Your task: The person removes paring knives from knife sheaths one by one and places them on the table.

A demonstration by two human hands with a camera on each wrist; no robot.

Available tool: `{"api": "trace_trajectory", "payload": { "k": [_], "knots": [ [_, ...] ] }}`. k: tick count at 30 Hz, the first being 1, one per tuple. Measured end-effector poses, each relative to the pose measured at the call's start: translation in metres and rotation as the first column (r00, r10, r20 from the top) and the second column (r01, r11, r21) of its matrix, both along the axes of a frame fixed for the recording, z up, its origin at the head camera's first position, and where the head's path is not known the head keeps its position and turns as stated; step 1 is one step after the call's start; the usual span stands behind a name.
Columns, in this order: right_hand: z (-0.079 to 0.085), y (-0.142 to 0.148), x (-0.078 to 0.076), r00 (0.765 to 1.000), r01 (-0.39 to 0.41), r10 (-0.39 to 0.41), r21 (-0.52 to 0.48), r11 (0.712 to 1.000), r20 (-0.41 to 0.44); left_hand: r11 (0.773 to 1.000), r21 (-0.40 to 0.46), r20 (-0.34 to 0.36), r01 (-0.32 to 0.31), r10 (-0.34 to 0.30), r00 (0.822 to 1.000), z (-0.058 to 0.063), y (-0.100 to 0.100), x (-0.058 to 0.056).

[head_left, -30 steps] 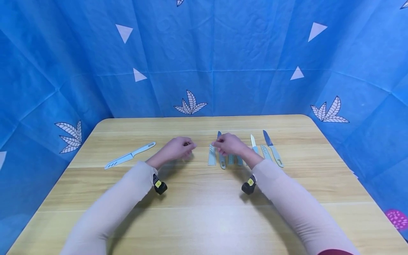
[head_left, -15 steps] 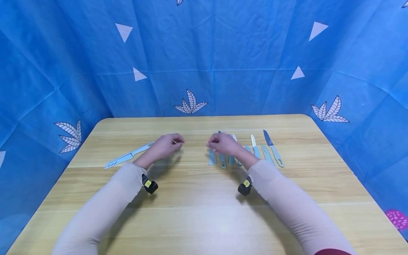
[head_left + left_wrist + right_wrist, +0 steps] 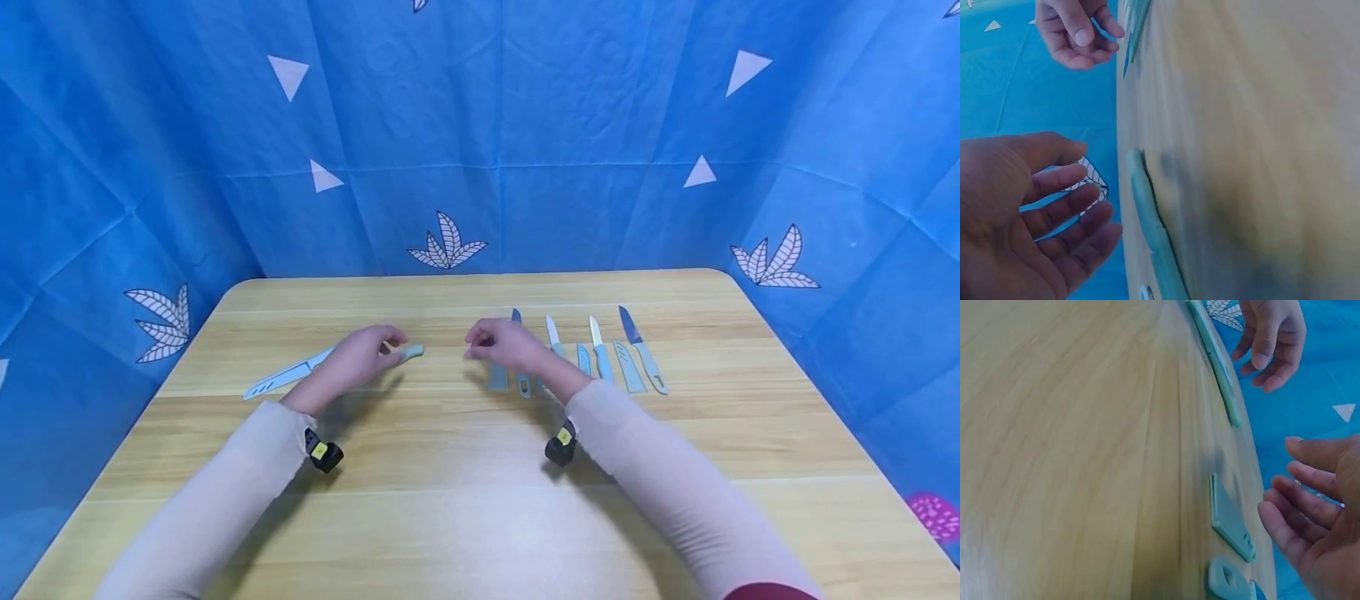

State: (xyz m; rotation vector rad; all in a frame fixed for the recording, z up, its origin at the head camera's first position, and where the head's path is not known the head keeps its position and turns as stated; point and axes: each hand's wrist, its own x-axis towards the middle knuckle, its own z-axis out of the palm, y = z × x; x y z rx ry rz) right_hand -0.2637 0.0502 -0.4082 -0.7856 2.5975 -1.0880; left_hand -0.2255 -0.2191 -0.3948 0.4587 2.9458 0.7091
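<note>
My left hand (image 3: 358, 354) hovers at the left of the table, fingers relaxed and holding nothing. Under it lies a light blue-green knife, its handle end (image 3: 413, 352) showing past my fingertips; the left wrist view shows more of this knife (image 3: 1150, 219) on the tabletop. Farther left is a sheathed light blue knife (image 3: 281, 380), its handle partly hidden by that hand. My right hand (image 3: 504, 343), loosely bent and empty, is above the left end of the row. Nearest it are a knife sheath (image 3: 1232, 519) and a dark-bladed knife (image 3: 522, 385).
To the right, the row on the wooden table (image 3: 480, 500) continues with a pale-bladed knife (image 3: 553, 329), a small sheath (image 3: 584, 358), another pale-bladed knife (image 3: 602, 354), a wider sheath (image 3: 629, 368) and a dark-bladed knife (image 3: 649, 363). A blue curtain (image 3: 570, 125) hangs behind.
Both hands have moved left, my left hand farther, now covering part of the sheathed knife. A second knife's handle end has come into sight beside my left fingertips. More of the right-hand row is uncovered.
</note>
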Motion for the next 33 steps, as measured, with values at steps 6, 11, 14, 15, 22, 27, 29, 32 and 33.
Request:
{"api": "trace_trajectory", "payload": {
  "k": [6, 11, 14, 15, 22, 27, 29, 32, 33],
  "knots": [
    [-0.004, -0.010, -0.002, 1.000, -0.029, 0.029, 0.015, 0.999, 0.000, 0.999, -0.034, -0.054, 0.020, -0.022, 0.998, -0.007, -0.011, 0.009],
    [-0.006, -0.017, -0.003, 0.998, -0.064, 0.064, 0.016, 0.998, -0.008, 0.999, -0.035, -0.069, 0.003, -0.006, 0.998, -0.011, -0.020, 0.014],
    [-0.009, -0.021, -0.004, 0.996, -0.092, 0.092, 0.022, 0.996, -0.010, 1.000, -0.030, -0.078, 0.006, -0.008, 0.997, -0.015, -0.023, 0.015],
    [-0.010, -0.022, -0.005, 0.995, -0.099, 0.099, 0.029, 0.995, -0.017, 1.000, -0.029, -0.080, 0.007, -0.010, 0.997, -0.016, -0.024, 0.014],
    [-0.015, -0.034, -0.009, 0.992, -0.100, 0.105, 0.073, 0.992, -0.068, 0.998, -0.056, -0.089, 0.018, -0.023, 0.996, -0.023, -0.030, 0.011],
    [-0.017, -0.046, -0.010, 0.986, -0.100, 0.114, 0.122, 0.988, -0.120, 0.996, -0.086, -0.102, 0.020, -0.029, 0.994, -0.026, -0.035, 0.012],
    [-0.018, -0.050, -0.010, 0.985, -0.098, 0.114, 0.126, 0.987, -0.129, 0.996, -0.092, -0.106, 0.021, -0.031, 0.994, -0.027, -0.036, 0.012],
    [-0.019, -0.055, -0.012, 0.984, -0.084, 0.103, 0.133, 0.988, -0.143, 0.995, -0.094, -0.107, 0.020, -0.030, 0.994, -0.027, -0.036, 0.011],
    [-0.019, -0.057, -0.012, 0.984, -0.081, 0.101, 0.137, 0.987, -0.148, 0.995, -0.095, -0.108, 0.017, -0.027, 0.994, -0.027, -0.035, 0.011]
  ]
}}
